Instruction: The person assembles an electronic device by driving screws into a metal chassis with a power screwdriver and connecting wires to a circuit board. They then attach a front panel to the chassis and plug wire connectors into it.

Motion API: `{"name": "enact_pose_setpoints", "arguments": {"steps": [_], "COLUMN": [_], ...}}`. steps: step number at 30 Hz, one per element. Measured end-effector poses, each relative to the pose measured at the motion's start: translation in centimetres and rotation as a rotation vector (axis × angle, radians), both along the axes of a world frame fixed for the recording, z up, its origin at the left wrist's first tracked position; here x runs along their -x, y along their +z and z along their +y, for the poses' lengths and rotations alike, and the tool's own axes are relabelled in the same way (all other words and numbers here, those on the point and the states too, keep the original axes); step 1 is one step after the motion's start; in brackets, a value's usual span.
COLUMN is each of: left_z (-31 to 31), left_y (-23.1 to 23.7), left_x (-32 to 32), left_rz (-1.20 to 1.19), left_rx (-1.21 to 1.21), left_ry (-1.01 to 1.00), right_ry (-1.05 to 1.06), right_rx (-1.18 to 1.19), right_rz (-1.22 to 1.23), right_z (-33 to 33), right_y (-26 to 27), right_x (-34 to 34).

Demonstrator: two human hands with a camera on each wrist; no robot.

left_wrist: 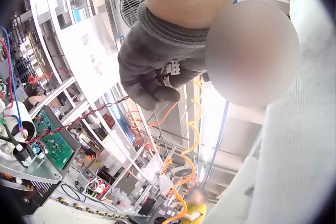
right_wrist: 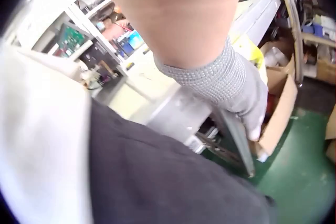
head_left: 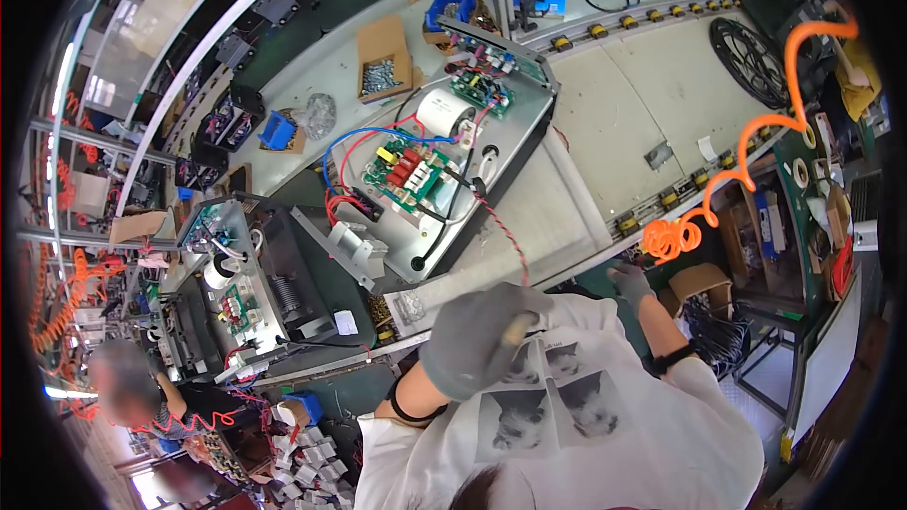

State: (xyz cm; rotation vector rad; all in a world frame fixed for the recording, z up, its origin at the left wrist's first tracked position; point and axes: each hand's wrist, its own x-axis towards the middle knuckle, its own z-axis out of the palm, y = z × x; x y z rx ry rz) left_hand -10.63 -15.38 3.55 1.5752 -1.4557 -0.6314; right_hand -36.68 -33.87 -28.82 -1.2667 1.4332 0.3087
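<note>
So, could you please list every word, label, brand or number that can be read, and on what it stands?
No text reads clearly enough to quote.
White shirt with grey animal pictures: printed line too small.
Large white rectangular board: marks too blurred.

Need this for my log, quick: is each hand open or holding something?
Left hand: closed on a small connector, twisted wires trailing.
Right hand: looks relaxed, open; nothing visible in it.
</note>
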Motion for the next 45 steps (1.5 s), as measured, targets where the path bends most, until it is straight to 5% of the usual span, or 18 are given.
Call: {"name": "enact_pose_setpoints", "arguments": {"steps": [4,5,7,8,10,12,14,17,22,26,28,31,35,37,40,45], "left_z": [-0.5,-0.5,0.2,0.6,1.3,2.3,3.3,3.4,3.9,4.5,4.9,5.6,5.1,5.5,5.8,5.7], "left_y": [0.4,0.6,0.6,0.7,1.5,0.7,0.3,-2.1,-3.2,-4.2,-4.2,-4.1,-4.2,-5.2,-7.0,-7.6], "left_x": [0.8,0.9,0.7,0.3,-1.3,-3.1,-4.0,-3.6,-5.3,-5.8,-7.1,-8.4,-11.3,-12.4,-13.4,-13.7], "left_rz": [-0.213,-0.212,-0.170,-0.121,0.015,-0.253,-0.297,0.588,0.848,0.521,-0.299,-0.296,-0.412,-0.418,-0.408,-0.391], "left_rx": [-0.078,-0.099,-0.091,-0.085,0.022,0.238,0.166,0.263,0.250,0.272,0.538,0.346,0.211,0.141,0.059,0.083], "left_ry": [-0.157,-0.203,-0.131,-0.074,0.020,0.242,0.231,0.496,0.607,0.785,0.693,0.615,0.731,0.773,0.822,0.818], "right_ry": [0.516,0.527,0.743,0.756,0.964,0.958,0.886,0.884,0.980,1.013,1.048,1.185,0.929,0.843,0.796,1.306], "right_rx": [1.088,1.090,0.667,0.673,0.546,0.588,0.914,0.977,1.200,1.290,1.278,1.236,1.209,1.436,1.426,1.321], "right_rz": [-0.935,-0.948,-1.462,-1.469,-1.346,-1.389,-1.315,-1.281,-1.243,-1.155,-1.113,-1.013,-0.964,-0.756,-0.519,0.224], "right_z": [1.4,2.1,3.1,2.8,1.8,1.7,2.4,4.2,6.0,6.7,6.7,6.2,3.8,-0.5,-6.0,-9.3], "right_y": [23.6,25.8,28.4,28.7,29.3,30.7,31.5,32.8,33.1,33.5,33.8,33.9,34.3,33.1,28.9,23.7], "right_x": [-10.9,-12.5,-14.8,-15.1,-15.5,-17.2,-18.6,-20.7,-23.7,-25.1,-25.5,-26.4,-29.9,-33.1,-37.4,-41.7]}}
